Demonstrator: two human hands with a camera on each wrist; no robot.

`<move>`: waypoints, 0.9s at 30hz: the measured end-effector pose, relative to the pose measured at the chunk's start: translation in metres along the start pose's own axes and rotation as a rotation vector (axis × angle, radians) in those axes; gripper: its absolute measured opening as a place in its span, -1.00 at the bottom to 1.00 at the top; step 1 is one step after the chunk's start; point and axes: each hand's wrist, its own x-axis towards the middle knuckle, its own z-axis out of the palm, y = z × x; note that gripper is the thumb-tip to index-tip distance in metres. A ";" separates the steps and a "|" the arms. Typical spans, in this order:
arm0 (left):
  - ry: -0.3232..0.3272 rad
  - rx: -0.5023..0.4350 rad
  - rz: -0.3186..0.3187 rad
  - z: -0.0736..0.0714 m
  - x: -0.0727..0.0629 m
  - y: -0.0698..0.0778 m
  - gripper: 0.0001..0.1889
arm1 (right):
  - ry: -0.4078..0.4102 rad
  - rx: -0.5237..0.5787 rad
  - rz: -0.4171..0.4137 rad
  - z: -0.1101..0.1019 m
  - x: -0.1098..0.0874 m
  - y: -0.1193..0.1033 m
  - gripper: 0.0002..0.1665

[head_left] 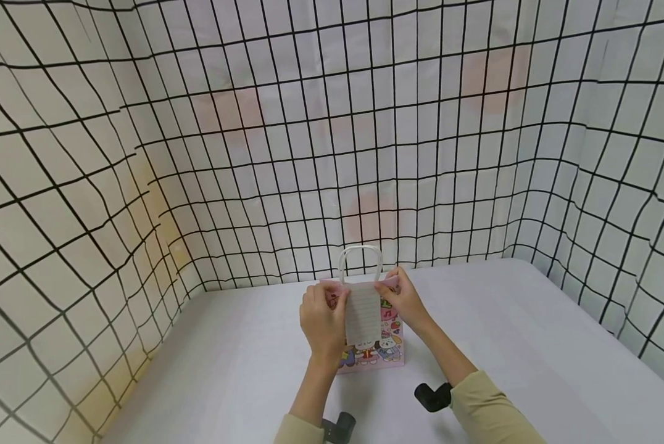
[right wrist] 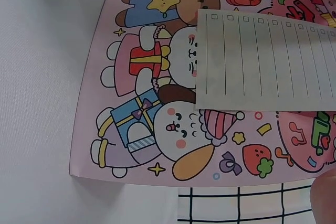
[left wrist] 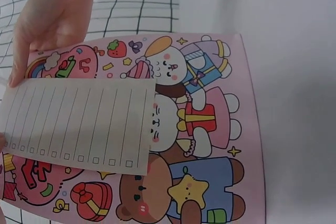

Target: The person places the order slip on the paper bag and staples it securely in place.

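A pink paper gift bag (head_left: 392, 351) printed with cartoon animals and presents stands upright on the table, its white handle (head_left: 361, 248) looped above the rim. Against its front lies a lined paper sheet (head_left: 363, 317) with a row of checkboxes (left wrist: 96, 160). My left hand (head_left: 323, 320) pinches the sheet's upper left corner together with the bag's rim. At the upper right corner my right hand (head_left: 406, 302) does the same, thumb in front and fingers behind. The sheet covers part of the printed animals (right wrist: 181, 124). Most of the left hand is cut off in the left wrist view.
The bag stands on a white table (head_left: 243, 370). Behind and at both sides rises a white wall covering with a black grid net (head_left: 310, 154). Dark wrist devices (head_left: 433, 398) sit at both sleeves.
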 end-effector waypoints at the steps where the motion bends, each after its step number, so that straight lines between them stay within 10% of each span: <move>1: 0.002 0.004 -0.011 0.000 0.000 0.000 -0.68 | -0.001 0.001 0.001 0.000 0.000 0.000 -0.70; 13: -0.042 -0.047 -0.129 0.006 -0.001 -0.011 -0.43 | 0.001 0.008 0.011 0.000 -0.001 -0.001 -0.70; 27: -0.247 -0.364 -0.314 0.000 0.002 -0.011 -0.36 | -0.011 0.047 -0.012 -0.001 -0.002 -0.002 -0.72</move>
